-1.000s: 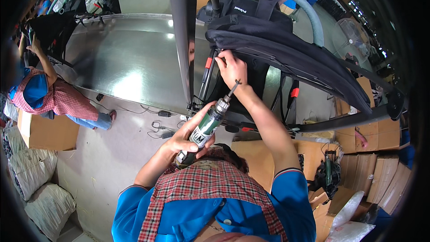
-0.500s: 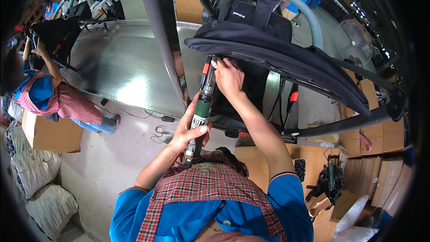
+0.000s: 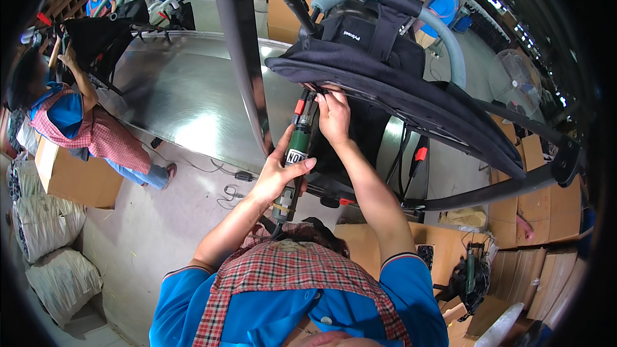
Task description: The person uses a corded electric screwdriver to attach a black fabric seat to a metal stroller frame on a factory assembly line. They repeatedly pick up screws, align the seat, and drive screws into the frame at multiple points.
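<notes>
My left hand (image 3: 275, 178) is wrapped round the green and black body of an electric screwdriver (image 3: 300, 141), thumb across its front. The screwdriver points away from me, its tip just under the near edge of a stroller's dark fabric (image 3: 366, 99). Up by that tip, my right hand (image 3: 335, 119) has its fingers bent and pressed together under the fabric edge; what they grip is hidden. A red-marked black strip (image 3: 299, 106) lies alongside the screwdriver's nose. The stroller's grey padded handle (image 3: 454, 48) arches behind the fabric.
A shiny metal worktable (image 3: 173, 80) lies beneath, with a dark frame leg (image 3: 243, 64) standing before it. A co-worker in a checked apron (image 3: 106, 132) works at the left. Cardboard boxes (image 3: 536, 202) stand at the right, wrapped sacks (image 3: 54, 225) at lower left.
My left hand and the screwdriver have moved a little right and away from me. My right hand has shifted slightly, its fingers further under the fabric edge. The whole view has tilted a little.
</notes>
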Available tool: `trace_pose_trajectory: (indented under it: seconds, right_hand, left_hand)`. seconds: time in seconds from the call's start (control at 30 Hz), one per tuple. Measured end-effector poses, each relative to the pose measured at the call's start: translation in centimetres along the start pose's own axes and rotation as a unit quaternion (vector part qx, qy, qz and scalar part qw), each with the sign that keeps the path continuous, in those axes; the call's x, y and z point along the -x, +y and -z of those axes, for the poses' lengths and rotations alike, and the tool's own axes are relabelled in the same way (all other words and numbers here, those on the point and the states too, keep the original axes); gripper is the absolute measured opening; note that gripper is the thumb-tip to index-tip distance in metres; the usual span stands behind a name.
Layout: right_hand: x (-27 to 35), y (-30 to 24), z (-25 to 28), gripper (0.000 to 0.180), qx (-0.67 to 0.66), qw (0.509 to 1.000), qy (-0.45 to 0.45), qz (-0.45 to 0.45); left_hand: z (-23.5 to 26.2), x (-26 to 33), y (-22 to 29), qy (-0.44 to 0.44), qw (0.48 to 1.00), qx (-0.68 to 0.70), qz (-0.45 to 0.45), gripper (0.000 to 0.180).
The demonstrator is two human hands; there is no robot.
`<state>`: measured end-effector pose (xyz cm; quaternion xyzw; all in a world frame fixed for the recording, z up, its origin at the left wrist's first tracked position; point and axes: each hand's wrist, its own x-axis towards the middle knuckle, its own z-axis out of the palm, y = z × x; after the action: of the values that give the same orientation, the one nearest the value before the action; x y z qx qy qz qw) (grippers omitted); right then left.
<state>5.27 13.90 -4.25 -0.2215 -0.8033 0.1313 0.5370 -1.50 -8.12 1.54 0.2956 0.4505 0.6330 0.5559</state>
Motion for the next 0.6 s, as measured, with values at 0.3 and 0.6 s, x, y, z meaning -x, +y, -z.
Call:
trace_pose_trajectory:
  seconds: [0.3, 0.6]
  right_hand:
    - [-0.2, -0.4, 0.1, 0.016, -0.009, 1.0, -0.009, -0.025]
    - [-0.4, -0.8, 0.4, 0.018, -0.02, 0.999, -0.021, -0.037]
  left_hand:
    - [-0.6, -1.0, 0.1, 0.011, 0.999, -0.034, 0.001, 0.106]
    - [-0.5, -1.2, 0.0, 0.009, 0.999, -0.038, 0.001, 0.102]
